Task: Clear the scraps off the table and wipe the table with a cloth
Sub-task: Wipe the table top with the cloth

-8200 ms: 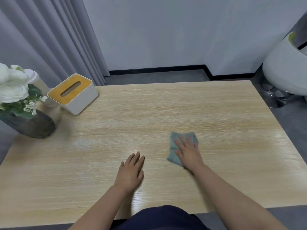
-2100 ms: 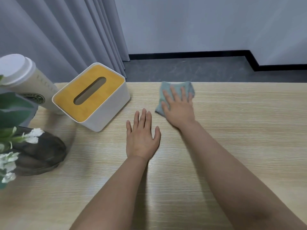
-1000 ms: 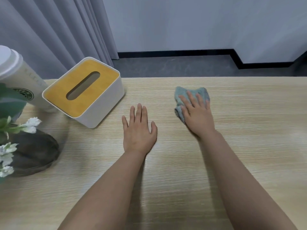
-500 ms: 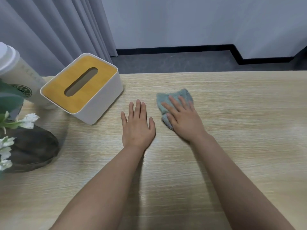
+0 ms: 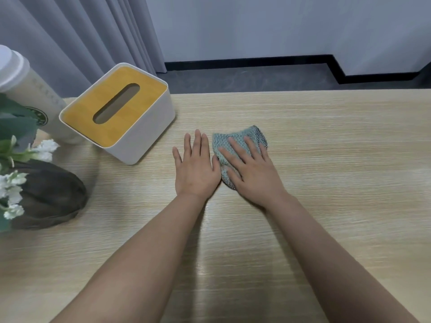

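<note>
A: Head view: how does the right hand point(image 5: 250, 173) lie?
B: Flat, fingers spread, pressing the cloth point(image 5: 235, 145) onto the bench point(image 5: 338, 159), right of the tissue box point(image 5: 116, 113).
A: And the left hand point(image 5: 196, 169)?
B: Palm down, fingers straight, between tissue box and cloth, touching the cloth's edge.

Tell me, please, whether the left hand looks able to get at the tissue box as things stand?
Probably yes. The left hand lies flat and holds nothing, and only bare table shows between it and the tissue box to its left. The right hand presses the cloth on the other side.
</note>
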Available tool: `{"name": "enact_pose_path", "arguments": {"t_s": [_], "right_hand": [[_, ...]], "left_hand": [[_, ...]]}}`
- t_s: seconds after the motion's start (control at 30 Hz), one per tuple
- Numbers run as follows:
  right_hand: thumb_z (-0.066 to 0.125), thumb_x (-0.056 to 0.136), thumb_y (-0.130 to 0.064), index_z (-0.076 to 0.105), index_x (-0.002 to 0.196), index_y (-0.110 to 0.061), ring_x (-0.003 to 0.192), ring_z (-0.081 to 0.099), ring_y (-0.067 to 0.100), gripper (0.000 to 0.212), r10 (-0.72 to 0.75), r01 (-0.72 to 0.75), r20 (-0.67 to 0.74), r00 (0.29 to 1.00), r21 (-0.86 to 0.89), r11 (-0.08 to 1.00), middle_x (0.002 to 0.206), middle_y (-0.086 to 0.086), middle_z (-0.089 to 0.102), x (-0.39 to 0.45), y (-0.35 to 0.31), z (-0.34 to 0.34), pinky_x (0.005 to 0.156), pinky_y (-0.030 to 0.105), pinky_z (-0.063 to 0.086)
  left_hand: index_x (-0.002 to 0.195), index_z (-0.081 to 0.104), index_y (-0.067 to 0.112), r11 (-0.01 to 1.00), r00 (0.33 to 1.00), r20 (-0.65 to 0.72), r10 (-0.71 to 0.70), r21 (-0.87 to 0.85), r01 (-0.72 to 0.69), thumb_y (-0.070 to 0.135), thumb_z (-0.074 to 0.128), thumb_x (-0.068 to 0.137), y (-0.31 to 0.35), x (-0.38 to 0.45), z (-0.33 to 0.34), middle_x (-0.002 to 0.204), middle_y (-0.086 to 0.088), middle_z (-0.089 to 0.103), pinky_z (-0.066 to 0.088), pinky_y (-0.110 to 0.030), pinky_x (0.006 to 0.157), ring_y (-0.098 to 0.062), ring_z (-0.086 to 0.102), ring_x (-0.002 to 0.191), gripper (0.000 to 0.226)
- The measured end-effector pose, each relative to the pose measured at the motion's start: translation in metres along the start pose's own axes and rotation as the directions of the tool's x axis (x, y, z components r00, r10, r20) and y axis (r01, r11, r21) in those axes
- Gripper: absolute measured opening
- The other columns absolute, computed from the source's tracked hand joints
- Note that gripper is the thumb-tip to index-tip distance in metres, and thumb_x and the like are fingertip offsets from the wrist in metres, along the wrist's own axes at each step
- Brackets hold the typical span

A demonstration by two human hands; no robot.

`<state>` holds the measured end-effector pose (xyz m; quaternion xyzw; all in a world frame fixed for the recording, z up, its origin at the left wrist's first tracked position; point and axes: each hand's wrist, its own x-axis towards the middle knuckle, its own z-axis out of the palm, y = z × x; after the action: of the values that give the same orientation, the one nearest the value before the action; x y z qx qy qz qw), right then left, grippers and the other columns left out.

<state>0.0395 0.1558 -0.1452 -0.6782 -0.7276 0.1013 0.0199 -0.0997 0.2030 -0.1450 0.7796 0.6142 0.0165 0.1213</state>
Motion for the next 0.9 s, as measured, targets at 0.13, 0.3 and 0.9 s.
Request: {"name": "enact_pose_path", "arguments": {"t_s": [0.13, 0.3, 0.9], "right_hand": [[0.004, 0.091, -0.059, 0.01, 0.147, -0.041, 0.145, -0.007, 0.015, 0.059, 0.198, -0.197, -0.028, 0.98, 0.026, 0.98, 0.158, -0.011, 0.002, -0.009, 0.038, -0.005, 0.115, 0.037, -0.012], [0.013, 0.098, -0.049, 0.009, 0.149, -0.035, 0.145, -0.005, 0.025, 0.052, 0.537, -0.532, -0.064, 0.841, 0.076, 0.843, 0.159, -0.003, 0.0, -0.025, 0.06, -0.008, 0.117, 0.045, -0.008], [0.012, 0.095, -0.055, 0.007, 0.147, -0.04, 0.145, -0.011, 0.017, 0.054, 0.286, -0.286, 0.008, 0.958, 0.074, 0.955, 0.158, -0.01, -0.004, -0.054, 0.03, -0.001, 0.115, 0.039, -0.013]], "left_hand": [[0.151, 0.002, 0.015, 1.0, 1.0, -0.011, 0.004, -0.013, -0.004, 0.037, 0.018, 0.098, -0.001, 0.0, 0.001, 0.159, 0.001, -0.005, -0.006, -0.048, 0.117, -0.018, -0.012, 0.145, 0.059], [0.151, 0.002, 0.015, 1.0, 1.0, -0.014, 0.006, -0.017, -0.007, 0.037, 0.018, 0.098, -0.001, -0.001, 0.001, 0.159, 0.001, -0.005, -0.006, -0.048, 0.117, -0.019, -0.012, 0.145, 0.059], [0.149, 0.024, 0.022, 0.989, 0.997, -0.012, 0.072, -0.127, -0.073, 0.031, 0.032, 0.096, -0.006, -0.007, -0.009, 0.158, 0.003, 0.011, -0.004, -0.047, 0.117, -0.02, -0.003, 0.146, 0.054]]}}
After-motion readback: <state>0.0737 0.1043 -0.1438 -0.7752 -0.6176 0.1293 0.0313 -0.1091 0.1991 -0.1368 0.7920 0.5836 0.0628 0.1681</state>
